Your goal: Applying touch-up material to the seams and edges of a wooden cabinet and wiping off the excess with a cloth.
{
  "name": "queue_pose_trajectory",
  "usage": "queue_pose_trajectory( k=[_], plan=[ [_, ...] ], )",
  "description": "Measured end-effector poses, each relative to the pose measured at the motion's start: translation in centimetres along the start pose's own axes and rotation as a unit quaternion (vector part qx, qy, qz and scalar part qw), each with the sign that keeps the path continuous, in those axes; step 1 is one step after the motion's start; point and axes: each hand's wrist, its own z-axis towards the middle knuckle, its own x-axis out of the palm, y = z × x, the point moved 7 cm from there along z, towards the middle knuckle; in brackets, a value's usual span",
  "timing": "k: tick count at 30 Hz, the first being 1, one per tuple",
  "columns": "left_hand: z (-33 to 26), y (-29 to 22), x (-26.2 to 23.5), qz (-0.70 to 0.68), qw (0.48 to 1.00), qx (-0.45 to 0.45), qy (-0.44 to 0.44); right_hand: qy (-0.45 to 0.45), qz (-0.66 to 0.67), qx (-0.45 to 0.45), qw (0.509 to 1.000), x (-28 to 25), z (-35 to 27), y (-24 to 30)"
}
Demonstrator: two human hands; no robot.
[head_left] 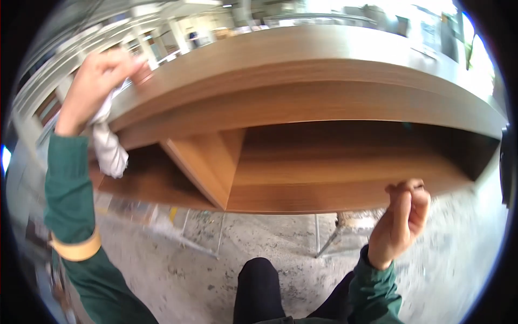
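Observation:
A wooden cabinet [302, 69] with a wood-grain top and open compartments stands before me. By its left end, my left hand [100, 81] is raised and closed on a white cloth [110, 151], which hangs down past the cabinet's corner. The hand is slightly blurred. My right hand [402, 218] is in front of the right compartment's lower edge, its fingers curled together. Something small and dark may be at the fingertips, but I cannot make it out. Around my left sleeve sits a yellowish ring [78, 247], like a roll of tape.
An upright divider [202, 167] splits the cabinet into a small left and a wide right compartment. Thin metal legs [317, 235] show below it. The stained concrete floor [189, 281] lies around my knees. A bright workshop hall with pillars fills the background.

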Motion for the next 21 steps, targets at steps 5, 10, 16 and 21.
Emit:
queue_pose_trajectory(
  k=[5, 10, 16, 21],
  plan=[
    [1.6, 0.7, 3.2, -0.011, 0.993, 0.088, 0.072, -0.108, -0.097, -0.047, 0.988, -0.2, 1.2, 1.9],
    [1.3, 0.2, 3.6, -0.062, 0.991, 0.112, 0.046, -0.173, -0.114, -0.06, 0.976, -0.5, 1.1, 2.5],
    [0.6, 0.3, 3.7, -0.061, 0.988, 0.136, 0.041, -0.197, -0.088, -0.071, 0.974, 1.2, 2.1, 1.2],
    [0.8, 1.1, 3.5, -0.035, 0.991, 0.118, 0.056, -0.197, -0.066, -0.087, 0.974, 1.5, 3.1, -1.4]
  ],
)
